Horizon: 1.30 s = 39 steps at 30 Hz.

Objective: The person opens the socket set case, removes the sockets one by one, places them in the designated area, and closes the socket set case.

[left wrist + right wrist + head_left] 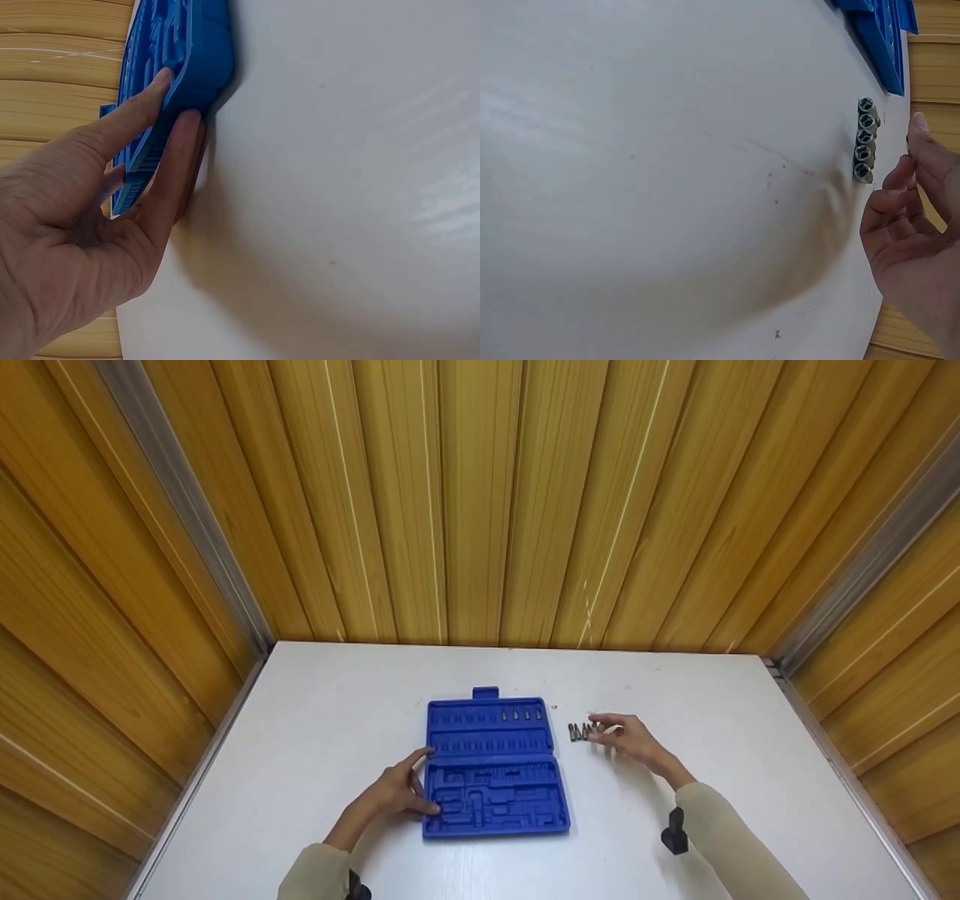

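Note:
A blue plastic tool case (487,760) lies unfolded on the white table, with several small metal sockets (521,715) in the right part of its top row. My left hand (395,789) grips the case's left side, one digit over the rim and others against the outer wall. Right of the case, a row of small metal sockets (865,139) lies side by side, square-holed ends facing the right wrist camera. My right hand (628,736) is at the row's right end, pinching what looks like a dark small socket, mostly hidden by the fingertips.
The white table (315,690) ends at a wood-patterned panel wall (480,510) at the back. Similar panels with grey metal posts stand on both sides. The case's latch tab (485,692) sticks out from its far edge.

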Available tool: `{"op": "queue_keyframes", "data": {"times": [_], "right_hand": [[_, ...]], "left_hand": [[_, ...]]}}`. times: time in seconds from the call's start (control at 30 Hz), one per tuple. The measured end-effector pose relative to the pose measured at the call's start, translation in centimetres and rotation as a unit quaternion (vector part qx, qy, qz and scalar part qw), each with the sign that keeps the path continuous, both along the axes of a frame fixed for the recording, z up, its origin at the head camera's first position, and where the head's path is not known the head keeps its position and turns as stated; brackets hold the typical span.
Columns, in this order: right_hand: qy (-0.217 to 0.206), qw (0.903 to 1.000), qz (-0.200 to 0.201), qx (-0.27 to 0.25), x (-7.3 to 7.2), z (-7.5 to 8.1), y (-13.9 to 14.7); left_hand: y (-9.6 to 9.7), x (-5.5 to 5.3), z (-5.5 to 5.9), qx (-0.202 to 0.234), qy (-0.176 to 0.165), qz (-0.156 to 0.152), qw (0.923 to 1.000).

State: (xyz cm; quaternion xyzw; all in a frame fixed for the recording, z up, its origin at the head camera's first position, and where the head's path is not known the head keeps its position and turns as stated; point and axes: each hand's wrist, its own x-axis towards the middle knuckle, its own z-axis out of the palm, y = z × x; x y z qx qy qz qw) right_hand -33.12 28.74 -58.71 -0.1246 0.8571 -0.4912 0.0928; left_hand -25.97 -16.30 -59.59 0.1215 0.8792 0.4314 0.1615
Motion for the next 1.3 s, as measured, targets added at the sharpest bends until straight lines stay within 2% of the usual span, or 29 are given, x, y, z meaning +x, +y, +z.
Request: {"op": "queue_keyframes", "data": {"times": [0.23, 0.47, 0.7, 0.97, 1.17, 1.3], "right_hand": [[0.000, 0.9993, -0.019, 0.032, 0.2, -0.3, 1.3], [0.049, 0.9935, -0.024, 0.100, 0.3, -1.0, 2.0], [0.064, 0.9910, -0.046, 0.108, 0.0, -1.8, 1.8], [0.074, 0.9892, -0.044, 0.118, -0.4, -1.9, 1.6], [0.101, 0.9864, -0.044, 0.122, -0.7, -2.0, 1.4], [0.104, 0.9859, -0.039, 0.125, -0.6, -2.3, 1.3]], "left_hand": [[0.2, 0.0, 0.3, 0.004, 0.001, -0.005, 1.0000], [0.1, 0.1, 0.2, 0.021, -0.005, -0.009, 0.9997], [-0.3, 0.2, -0.1, 0.019, 0.003, -0.007, 0.9998], [-0.1, -0.2, 0.0, 0.033, -0.021, 0.004, 0.9992], [0.0, -0.2, 0.1, 0.019, -0.010, 0.004, 0.9998], [0.0, 0.0, 0.0, 0.022, -0.017, 0.002, 0.9996]]}}
